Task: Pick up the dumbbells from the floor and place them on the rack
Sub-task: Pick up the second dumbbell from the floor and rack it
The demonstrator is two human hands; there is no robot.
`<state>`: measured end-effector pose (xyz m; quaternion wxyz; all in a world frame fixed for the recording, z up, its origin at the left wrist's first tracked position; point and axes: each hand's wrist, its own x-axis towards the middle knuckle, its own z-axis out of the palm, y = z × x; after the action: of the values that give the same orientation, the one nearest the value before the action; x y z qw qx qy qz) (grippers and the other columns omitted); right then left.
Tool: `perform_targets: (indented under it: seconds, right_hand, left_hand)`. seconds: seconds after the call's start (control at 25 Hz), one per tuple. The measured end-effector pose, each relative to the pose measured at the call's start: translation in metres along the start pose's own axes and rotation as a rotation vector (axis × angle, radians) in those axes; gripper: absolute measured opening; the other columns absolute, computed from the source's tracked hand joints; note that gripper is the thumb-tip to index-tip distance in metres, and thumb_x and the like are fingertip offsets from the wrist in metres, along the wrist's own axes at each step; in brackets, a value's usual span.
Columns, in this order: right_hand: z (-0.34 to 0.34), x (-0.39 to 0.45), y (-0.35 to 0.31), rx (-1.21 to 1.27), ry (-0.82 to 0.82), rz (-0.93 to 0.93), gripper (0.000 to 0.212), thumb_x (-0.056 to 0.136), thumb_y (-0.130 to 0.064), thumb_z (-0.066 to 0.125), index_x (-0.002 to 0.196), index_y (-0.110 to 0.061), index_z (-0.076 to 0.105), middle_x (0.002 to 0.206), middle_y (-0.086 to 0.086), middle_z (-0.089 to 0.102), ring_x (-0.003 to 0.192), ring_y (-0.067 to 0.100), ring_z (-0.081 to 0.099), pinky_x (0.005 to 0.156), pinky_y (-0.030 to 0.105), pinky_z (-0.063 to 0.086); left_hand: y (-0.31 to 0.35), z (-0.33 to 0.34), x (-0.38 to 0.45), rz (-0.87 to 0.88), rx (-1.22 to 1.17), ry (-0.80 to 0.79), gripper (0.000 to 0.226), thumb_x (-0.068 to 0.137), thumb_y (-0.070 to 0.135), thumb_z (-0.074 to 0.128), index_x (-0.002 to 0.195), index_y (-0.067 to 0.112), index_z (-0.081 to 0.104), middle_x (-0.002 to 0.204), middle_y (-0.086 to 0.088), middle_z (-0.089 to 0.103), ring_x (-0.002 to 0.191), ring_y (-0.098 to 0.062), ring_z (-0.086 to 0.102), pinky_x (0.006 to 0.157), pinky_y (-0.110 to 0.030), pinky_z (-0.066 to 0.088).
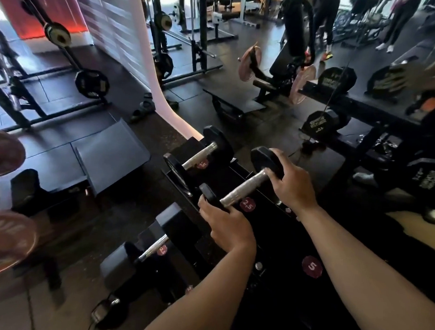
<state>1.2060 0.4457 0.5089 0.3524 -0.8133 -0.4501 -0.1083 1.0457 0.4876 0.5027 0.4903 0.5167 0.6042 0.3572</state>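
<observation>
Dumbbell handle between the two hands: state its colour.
Silver metal handle, between black end weights; head view, the only one, shows it.

Both arms extended, left grip point(225, 223) and right grip point(291, 184) closed.

Both hands point(259, 205) on racked dumbbell point(242, 188)

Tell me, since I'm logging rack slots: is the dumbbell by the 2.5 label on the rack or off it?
Cannot tell if it rests on the rack; the dumbbell sits above the 2.5 label, both hands gripping its ends.
</observation>
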Motion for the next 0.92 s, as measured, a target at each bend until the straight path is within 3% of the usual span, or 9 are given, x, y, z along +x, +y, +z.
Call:
perform_targets:
  seconds: [0.16,0.36,0.48,0.6,0.76,0.92]
  right_hand:
    - [0.028,0.007,0.021,-0.002,-0.049,-0.008,0.049,0.093,-0.028,0.066,0.139,-0.027,0.050,0.116,0.003,0.073,0.100,0.025,0.070,0.079,0.024,0.047]
    - [0.054,-0.003,0.050,0.076,-0.051,0.083,0.047,0.093,-0.032,0.066,0.136,-0.036,0.049,0.122,-0.006,0.070,0.107,0.019,0.067,0.083,0.026,0.050]
    - [0.053,-0.005,0.059,0.052,-0.050,0.060,0.047,0.093,-0.037,0.065,0.137,-0.038,0.047,0.123,-0.011,0.068,0.106,0.016,0.066,0.081,0.030,0.053]
    - [0.048,-0.004,0.061,0.062,-0.090,0.040,0.047,0.094,-0.037,0.065,0.137,-0.037,0.047,0.126,-0.012,0.067,0.108,0.019,0.067,0.082,0.034,0.056]
    - [0.043,-0.006,0.061,0.060,-0.124,0.039,0.046,0.094,-0.038,0.064,0.137,-0.034,0.047,0.120,-0.006,0.070,0.104,0.025,0.069,0.080,0.041,0.057]
    - [0.036,-0.012,0.061,0.086,-0.166,0.081,0.042,0.096,-0.043,0.060,0.134,-0.035,0.044,0.114,-0.004,0.070,0.100,0.024,0.069,0.074,0.030,0.052]
  left_hand:
    - [-0.014,0.021,0.007,-0.096,0.012,0.012,0.057,0.099,0.014,0.056,0.148,0.026,0.029,0.146,0.002,0.046,0.088,-0.021,0.063,0.075,-0.032,0.041]
    - [-0.029,0.044,0.008,-0.138,0.008,0.027,0.055,0.099,0.015,0.055,0.145,0.029,0.028,0.149,0.002,0.042,0.094,-0.022,0.067,0.073,-0.030,0.045]
    - [-0.033,0.051,-0.002,-0.192,-0.029,0.020,0.058,0.099,0.016,0.055,0.145,0.035,0.026,0.146,0.007,0.045,0.069,0.002,0.055,0.058,-0.011,0.033]
    - [-0.035,0.055,-0.008,-0.224,-0.040,0.007,0.062,0.099,0.017,0.055,0.148,0.038,0.024,0.148,0.011,0.045,0.065,0.012,0.042,0.055,-0.008,0.025]
    - [-0.037,0.054,-0.012,-0.206,-0.026,0.016,0.060,0.099,0.020,0.056,0.149,0.037,0.026,0.145,0.010,0.046,0.065,0.014,0.039,0.057,-0.011,0.025]
    - [-0.037,0.051,-0.018,-0.199,-0.062,0.002,0.060,0.100,0.020,0.055,0.149,0.036,0.025,0.146,0.007,0.045,0.071,0.006,0.049,0.058,-0.012,0.029]
